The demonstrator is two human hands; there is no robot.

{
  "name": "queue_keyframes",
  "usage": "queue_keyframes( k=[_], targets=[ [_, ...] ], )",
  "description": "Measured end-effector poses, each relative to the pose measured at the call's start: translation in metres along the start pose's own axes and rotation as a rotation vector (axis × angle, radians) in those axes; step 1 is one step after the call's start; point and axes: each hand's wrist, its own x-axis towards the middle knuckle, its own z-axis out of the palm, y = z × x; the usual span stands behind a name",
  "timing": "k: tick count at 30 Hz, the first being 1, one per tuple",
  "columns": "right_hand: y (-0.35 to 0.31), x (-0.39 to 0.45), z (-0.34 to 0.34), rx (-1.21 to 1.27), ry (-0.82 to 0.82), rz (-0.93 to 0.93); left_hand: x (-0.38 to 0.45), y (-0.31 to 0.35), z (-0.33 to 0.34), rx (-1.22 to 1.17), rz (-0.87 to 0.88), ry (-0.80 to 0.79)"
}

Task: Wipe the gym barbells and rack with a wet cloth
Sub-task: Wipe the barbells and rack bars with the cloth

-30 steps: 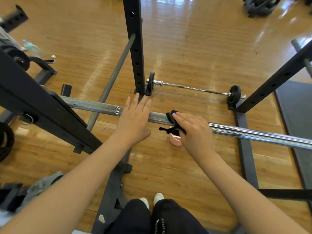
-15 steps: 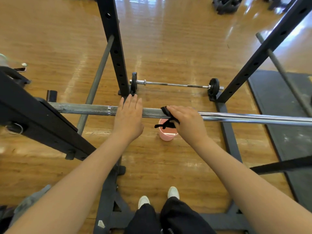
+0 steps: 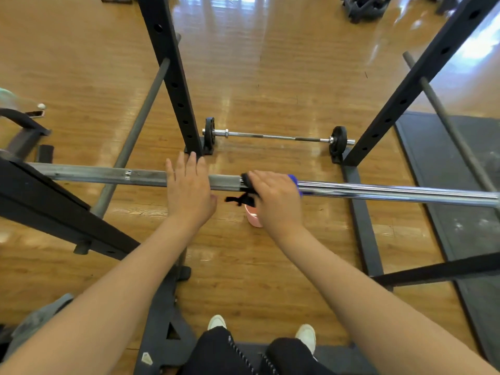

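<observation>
A long steel barbell (image 3: pixel 392 192) lies across the black rack (image 3: pixel 173 85) at waist height, dull on its left part and shiny on its right. My left hand (image 3: pixel 189 193) rests flat on the bar with straight fingers. My right hand (image 3: pixel 276 198) lies on the bar just to the right and presses a dark cloth (image 3: pixel 244 192) with a blue edge round it; a strip of the cloth hangs below the bar. A small barbell (image 3: pixel 276 136) with black plates lies on the floor beyond, between the rack's far uprights.
A pink bucket (image 3: pixel 253 217) stands on the wooden floor under my right hand. A dark mat (image 3: pixel 460 185) covers the floor at the right. Grey safety bars (image 3: pixel 135 131) slant along both sides. A phone (image 3: pixel 33 113) lies on the floor at the left.
My view swung right and tipped down. My right hand and the cloth slid a little to the right along the bar, to where the shiny part begins. My left hand stayed flat on the bar.
</observation>
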Motion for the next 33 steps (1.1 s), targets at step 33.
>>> queue_keyframes(
  k=[33],
  targets=[
    [0.224, -0.092, -0.136, -0.063, 0.081, 0.102, -0.011, 0.23, -0.008, -0.097, 0.205, 0.074]
  ],
)
